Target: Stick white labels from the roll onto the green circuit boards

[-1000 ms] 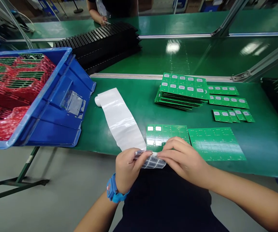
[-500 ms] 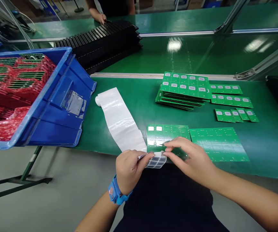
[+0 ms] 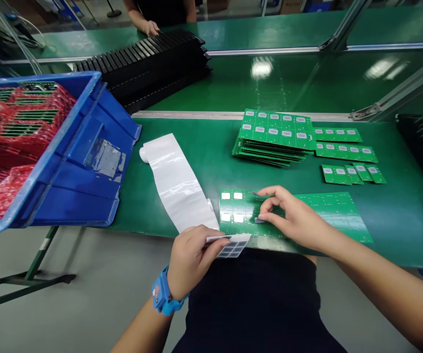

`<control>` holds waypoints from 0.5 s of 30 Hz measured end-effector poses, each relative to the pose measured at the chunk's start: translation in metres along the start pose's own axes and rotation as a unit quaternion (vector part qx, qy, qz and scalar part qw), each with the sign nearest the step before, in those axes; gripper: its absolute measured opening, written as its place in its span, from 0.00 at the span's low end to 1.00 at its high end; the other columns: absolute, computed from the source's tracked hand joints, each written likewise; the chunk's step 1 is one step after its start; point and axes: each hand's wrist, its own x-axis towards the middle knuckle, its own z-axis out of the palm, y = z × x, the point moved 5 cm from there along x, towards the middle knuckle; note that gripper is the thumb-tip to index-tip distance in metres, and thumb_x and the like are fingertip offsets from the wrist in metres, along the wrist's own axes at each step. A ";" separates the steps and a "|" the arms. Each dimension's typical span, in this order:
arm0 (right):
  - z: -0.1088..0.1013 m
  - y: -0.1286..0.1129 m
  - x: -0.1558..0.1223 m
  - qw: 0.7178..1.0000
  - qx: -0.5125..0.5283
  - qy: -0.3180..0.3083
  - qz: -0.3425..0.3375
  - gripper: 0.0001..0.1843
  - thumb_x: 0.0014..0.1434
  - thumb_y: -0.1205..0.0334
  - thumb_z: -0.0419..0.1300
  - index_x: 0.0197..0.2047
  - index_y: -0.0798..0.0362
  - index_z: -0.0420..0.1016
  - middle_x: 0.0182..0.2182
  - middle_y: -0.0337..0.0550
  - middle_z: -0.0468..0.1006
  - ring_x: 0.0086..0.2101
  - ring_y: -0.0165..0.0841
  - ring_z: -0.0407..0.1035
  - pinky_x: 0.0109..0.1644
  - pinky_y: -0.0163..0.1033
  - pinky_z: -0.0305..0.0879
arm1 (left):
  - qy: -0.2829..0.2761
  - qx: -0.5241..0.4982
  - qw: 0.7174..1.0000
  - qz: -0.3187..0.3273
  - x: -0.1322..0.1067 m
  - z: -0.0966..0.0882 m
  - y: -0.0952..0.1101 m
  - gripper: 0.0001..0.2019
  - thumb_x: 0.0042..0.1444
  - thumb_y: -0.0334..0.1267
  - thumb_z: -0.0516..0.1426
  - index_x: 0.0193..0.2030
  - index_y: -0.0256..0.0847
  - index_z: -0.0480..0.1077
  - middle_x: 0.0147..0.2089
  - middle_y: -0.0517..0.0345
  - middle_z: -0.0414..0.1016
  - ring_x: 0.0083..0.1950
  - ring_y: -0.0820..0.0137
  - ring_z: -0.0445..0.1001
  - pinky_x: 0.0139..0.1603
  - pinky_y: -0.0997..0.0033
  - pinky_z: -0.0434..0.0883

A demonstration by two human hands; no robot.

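My left hand, with a blue wristband, is closed on the end of a label strip whose white backing paper runs up the green table. My right hand hovers over a green circuit panel with its thumb and forefinger pinched on a small label just above the board. That panel carries several white labels on its left side. A second bare green panel lies to its right, partly under my hand.
A stack of labelled green panels and smaller labelled strips lie further back on the table. A blue crate of red-bagged boards sits at left. Black trays are stacked behind, where another person's hand rests.
My right hand left the label strip at the table edge and moved forward over the left panel with a label pinched in its fingers. My left hand stayed on the strip.
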 end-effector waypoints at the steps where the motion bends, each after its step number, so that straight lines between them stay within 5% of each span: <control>1: 0.004 0.003 0.001 1.000 -0.008 -0.003 0.002 0.16 0.58 0.61 0.55 0.50 0.46 0.57 0.31 0.35 0.74 0.37 0.33 0.69 0.48 0.46 0.60 | -0.010 -0.020 1.000 -0.013 0.000 -0.001 -0.001 0.02 0.56 0.33 0.57 0.35 0.39 0.71 0.29 0.59 0.75 0.30 0.74 0.72 0.30 0.76 0.67; 7: 0.020 0.011 0.001 0.999 -0.016 0.044 -0.010 0.15 0.57 0.63 0.55 0.47 0.47 0.58 0.31 0.37 0.74 0.37 0.34 0.67 0.46 0.46 0.60 | -0.029 -0.090 0.993 -0.069 -0.003 -0.001 -0.006 0.04 0.56 0.29 0.56 0.36 0.40 0.71 0.30 0.58 0.74 0.32 0.75 0.72 0.31 0.78 0.67; 15: 0.026 0.010 -0.003 0.982 -0.121 0.105 -0.098 0.08 0.58 0.65 0.54 0.41 0.50 0.60 0.31 0.38 0.74 0.35 0.34 0.68 0.46 0.47 0.60 | -0.004 -0.050 0.996 -0.069 -0.002 -0.002 -0.006 0.08 0.55 0.32 0.58 0.25 0.38 0.69 0.21 0.61 0.68 0.23 0.77 0.67 0.24 0.78 0.62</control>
